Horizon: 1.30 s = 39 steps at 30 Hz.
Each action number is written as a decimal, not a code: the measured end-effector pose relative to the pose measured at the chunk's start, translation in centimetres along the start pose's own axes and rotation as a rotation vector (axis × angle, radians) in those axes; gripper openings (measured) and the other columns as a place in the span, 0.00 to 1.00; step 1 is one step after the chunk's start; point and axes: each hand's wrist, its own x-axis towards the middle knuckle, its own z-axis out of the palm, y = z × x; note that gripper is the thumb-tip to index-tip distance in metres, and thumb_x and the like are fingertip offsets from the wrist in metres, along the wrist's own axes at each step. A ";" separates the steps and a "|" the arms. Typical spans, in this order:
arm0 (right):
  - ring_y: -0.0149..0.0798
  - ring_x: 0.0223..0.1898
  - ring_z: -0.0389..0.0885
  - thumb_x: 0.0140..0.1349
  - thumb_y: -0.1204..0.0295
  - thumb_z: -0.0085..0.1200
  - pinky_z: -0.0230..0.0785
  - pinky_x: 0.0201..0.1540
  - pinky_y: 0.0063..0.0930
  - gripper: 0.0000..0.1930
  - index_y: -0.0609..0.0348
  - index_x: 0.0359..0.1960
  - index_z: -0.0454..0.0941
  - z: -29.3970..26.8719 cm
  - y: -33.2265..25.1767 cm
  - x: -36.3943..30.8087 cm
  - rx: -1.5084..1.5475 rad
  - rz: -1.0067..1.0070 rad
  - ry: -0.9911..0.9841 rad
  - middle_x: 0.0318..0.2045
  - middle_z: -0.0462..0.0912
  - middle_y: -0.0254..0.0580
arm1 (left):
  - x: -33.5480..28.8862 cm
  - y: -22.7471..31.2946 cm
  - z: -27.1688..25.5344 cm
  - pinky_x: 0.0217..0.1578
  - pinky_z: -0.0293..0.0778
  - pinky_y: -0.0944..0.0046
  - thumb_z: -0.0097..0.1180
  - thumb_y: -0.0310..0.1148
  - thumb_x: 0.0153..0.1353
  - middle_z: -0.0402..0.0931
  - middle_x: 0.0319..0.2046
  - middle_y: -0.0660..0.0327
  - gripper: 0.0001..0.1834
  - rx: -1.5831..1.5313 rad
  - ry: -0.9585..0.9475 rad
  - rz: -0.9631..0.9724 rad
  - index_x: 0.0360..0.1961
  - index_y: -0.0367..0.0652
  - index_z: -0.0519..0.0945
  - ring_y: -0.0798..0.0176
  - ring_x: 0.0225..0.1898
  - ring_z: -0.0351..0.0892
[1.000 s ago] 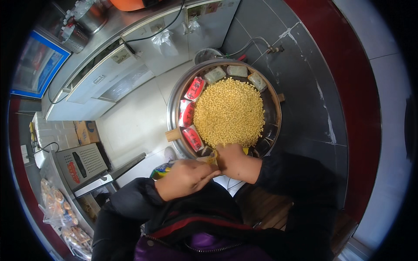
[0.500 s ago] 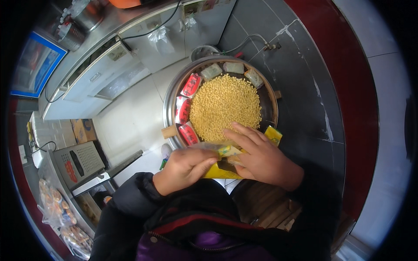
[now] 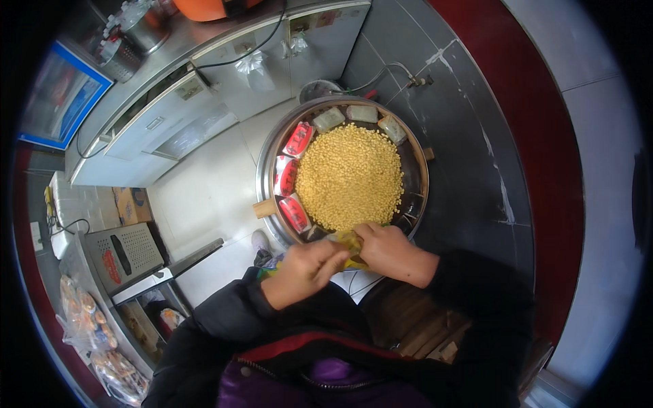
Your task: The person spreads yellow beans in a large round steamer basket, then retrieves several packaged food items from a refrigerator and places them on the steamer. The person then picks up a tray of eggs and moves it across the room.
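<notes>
Both of my hands are closed on a crumpled yellow plastic packet at the near rim of a large round steamer tray. My left hand pinches its left side; my right hand grips its right side. Fingers hide much of the packet, so its contents cannot be made out. Just beyond them a heap of yellow beans or kernels fills the middle of the tray. Red-and-white wrapped packs line its left side. Pale greyish-green packs lie along the far side.
Wooden handles stick out from the tray's rim. A tap with a hose is on the grey tiled wall at the right. White cabinets stand beyond, at the far left. My shoe shows on the floor left of the tray.
My right hand has gone from spread fingers to a closed grip on the packet. The packet now looks more bunched up, and its yellow part at the right no longer shows.
</notes>
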 end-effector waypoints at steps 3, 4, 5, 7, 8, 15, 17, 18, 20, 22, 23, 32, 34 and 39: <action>0.47 0.42 0.77 0.44 0.72 0.53 0.74 0.34 0.33 0.06 0.60 0.22 0.80 -4.0 -0.9 0.1 -0.108 -0.180 0.208 0.37 0.76 0.46 | -0.7 0.1 -0.9 0.23 0.70 0.64 0.57 0.28 0.60 0.74 0.20 0.57 0.05 -0.054 0.107 -0.041 0.30 0.39 0.76 0.57 0.20 0.75; 0.47 0.43 0.77 0.44 0.72 0.52 0.74 0.36 0.33 0.06 0.61 0.22 0.79 -5.4 -1.1 0.2 -0.128 -0.222 0.248 0.39 0.76 0.47 | -0.9 0.2 -1.2 0.23 0.70 0.65 0.57 0.28 0.60 0.73 0.20 0.56 0.05 -0.073 0.118 -0.019 0.30 0.39 0.76 0.57 0.20 0.75; 0.47 0.45 0.77 0.44 0.73 0.52 0.74 0.37 0.32 0.06 0.61 0.22 0.79 -6.7 -1.7 0.1 -0.132 -0.254 0.252 0.42 0.76 0.47 | -1.1 0.2 -1.5 0.24 0.70 0.65 0.56 0.28 0.61 0.73 0.20 0.55 0.05 -0.104 0.132 -0.042 0.30 0.38 0.76 0.58 0.20 0.75; 0.47 0.46 0.77 0.44 0.73 0.52 0.74 0.39 0.33 0.06 0.62 0.22 0.78 -8.9 -2.8 0.0 -0.073 -0.230 0.263 0.44 0.76 0.49 | -1.6 0.6 -2.2 0.24 0.69 0.66 0.53 0.29 0.63 0.72 0.20 0.56 0.06 -0.179 0.118 -0.069 0.30 0.38 0.75 0.62 0.20 0.73; 0.47 0.46 0.77 0.43 0.73 0.52 0.74 0.40 0.33 0.06 0.62 0.22 0.77 -9.8 -3.3 0.2 -0.041 -0.218 0.255 0.45 0.76 0.49 | -1.8 0.8 -2.6 0.24 0.69 0.66 0.52 0.29 0.63 0.71 0.19 0.57 0.06 -0.182 0.140 -0.079 0.30 0.38 0.75 0.64 0.20 0.72; 0.47 0.38 0.80 0.43 0.73 0.52 0.76 0.37 0.36 0.06 0.64 0.23 0.73 -15.5 -7.4 -0.2 0.057 -0.258 0.178 0.39 0.77 0.54 | -4.6 7.5 -7.0 0.27 0.66 0.73 0.42 0.43 0.69 0.70 0.19 0.64 0.18 -0.660 -0.047 -0.206 0.38 0.36 0.70 0.69 0.18 0.68; 0.49 0.38 0.80 0.44 0.73 0.53 0.76 0.38 0.37 0.07 0.64 0.22 0.72 -17.3 -9.1 -0.9 0.051 -0.360 0.228 0.39 0.77 0.57 | -4.5 7.8 -10.1 0.29 0.70 0.72 0.42 0.45 0.69 0.71 0.21 0.63 0.20 -0.677 -0.127 -0.299 0.44 0.35 0.69 0.67 0.21 0.72; 0.49 0.38 0.80 0.44 0.72 0.53 0.76 0.38 0.37 0.07 0.65 0.22 0.72 -18.2 -9.8 -1.1 0.031 -0.412 0.237 0.39 0.77 0.58 | -4.0 7.1 -11.6 0.31 0.72 0.71 0.42 0.45 0.69 0.72 0.25 0.61 0.21 -0.661 -0.131 -0.289 0.47 0.35 0.69 0.67 0.25 0.75; 0.51 0.42 0.79 0.44 0.71 0.53 0.76 0.42 0.38 0.08 0.65 0.22 0.71 -19.6 -11.0 -0.7 -0.016 -0.488 0.258 0.41 0.76 0.60 | -1.6 3.7 -11.7 0.49 0.71 0.60 0.41 0.50 0.68 0.67 0.54 0.53 0.29 -0.456 -0.094 -0.439 0.60 0.37 0.62 0.60 0.50 0.73; 0.52 0.46 0.78 0.45 0.71 0.53 0.75 0.44 0.37 0.08 0.64 0.21 0.71 -20.5 -11.5 0.3 -0.083 -0.551 0.265 0.44 0.76 0.61 | -2.1 1.2 -8.7 0.54 0.68 0.55 0.42 0.51 0.67 0.66 0.57 0.52 0.30 -1.025 -0.278 -0.709 0.61 0.39 0.62 0.57 0.53 0.72; 0.52 0.49 0.76 0.45 0.71 0.53 0.74 0.47 0.39 0.08 0.63 0.20 0.70 -20.8 -11.5 1.0 -0.098 -0.568 0.272 0.46 0.75 0.59 | -2.3 -0.1 -7.6 0.56 0.67 0.54 0.43 0.50 0.67 0.66 0.58 0.52 0.30 -1.292 -0.257 -0.724 0.61 0.39 0.62 0.55 0.54 0.71; 0.47 0.61 0.66 0.47 0.75 0.56 0.59 0.60 0.53 0.03 0.59 0.20 0.75 -18.3 -9.2 1.5 -0.485 -0.171 0.482 0.55 0.72 0.47 | -2.1 -4.5 -5.7 0.56 0.67 0.45 0.46 0.46 0.65 0.72 0.54 0.50 0.26 -1.967 0.131 -0.311 0.58 0.40 0.68 0.48 0.54 0.72; 0.48 0.59 0.68 0.49 0.77 0.55 0.62 0.58 0.50 0.07 0.64 0.31 0.77 -16.3 -9.1 1.9 -0.409 0.013 0.651 0.54 0.72 0.49 | -1.9 -4.8 -4.7 0.56 0.67 0.43 0.47 0.49 0.63 0.72 0.53 0.49 0.28 -1.951 0.172 -0.393 0.57 0.40 0.69 0.47 0.54 0.73; 0.50 0.50 0.75 0.51 0.75 0.63 0.70 0.51 0.33 0.27 0.71 0.53 0.69 -14.7 -8.5 2.3 -0.008 0.088 0.639 0.53 0.71 0.56 | -3.3 -4.2 -2.6 0.58 0.62 0.39 0.40 0.58 0.64 0.65 0.59 0.48 0.34 -2.150 0.025 -0.421 0.62 0.44 0.63 0.44 0.58 0.67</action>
